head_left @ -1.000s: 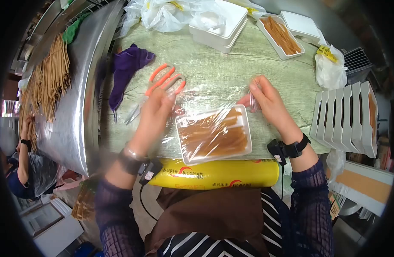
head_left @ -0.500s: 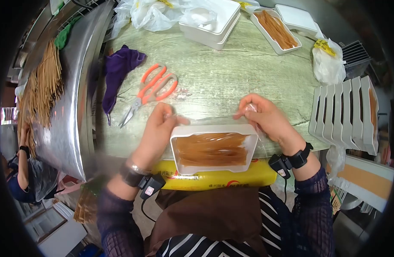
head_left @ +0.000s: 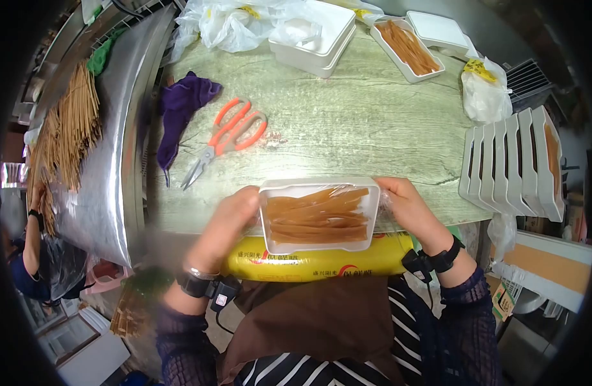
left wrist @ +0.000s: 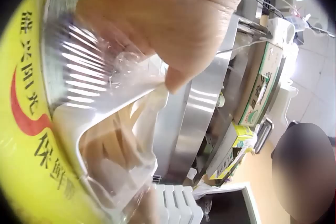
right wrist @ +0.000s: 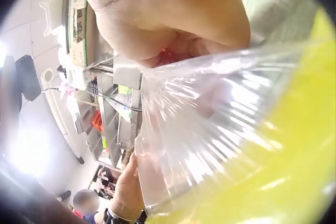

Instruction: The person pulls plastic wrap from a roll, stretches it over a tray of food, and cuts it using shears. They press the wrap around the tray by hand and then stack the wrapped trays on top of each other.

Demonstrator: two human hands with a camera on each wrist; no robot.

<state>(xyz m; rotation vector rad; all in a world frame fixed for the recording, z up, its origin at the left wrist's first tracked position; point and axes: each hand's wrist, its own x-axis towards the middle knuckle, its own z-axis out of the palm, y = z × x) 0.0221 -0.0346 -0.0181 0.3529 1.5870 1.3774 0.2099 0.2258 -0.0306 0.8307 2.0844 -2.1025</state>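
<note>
A white tray (head_left: 319, 182) of flat brown strips (head_left: 316, 215) is tipped toward me at the table's near edge. Clear cling film (right wrist: 210, 134) covers it, with creases fanning out from each hand in the wrist views. My left hand (head_left: 235, 215), slightly blurred, grips gathered film at the tray's left end. Its thumb tip lies right at the tray's corner in the left wrist view. At the opposite end my right hand (head_left: 405, 199) holds bunched film in curled fingers. A yellow printed film roll (head_left: 276, 260) lies just below the tray, along the table edge.
Orange-handled scissors (head_left: 226, 132) and a purple cloth (head_left: 180, 106) lie on the left. Stacked trays (head_left: 508, 167) stand at right; another filled tray (head_left: 408, 48), white boxes (head_left: 305, 61) and plastic bags (head_left: 218, 26) are at the back. A metal counter (head_left: 112, 161) with sticks borders the left.
The tray has tipped up toward me and sits over the roll's near side. Both hands have come down from the film's far edge to the tray's two ends, drawing the film in.
</note>
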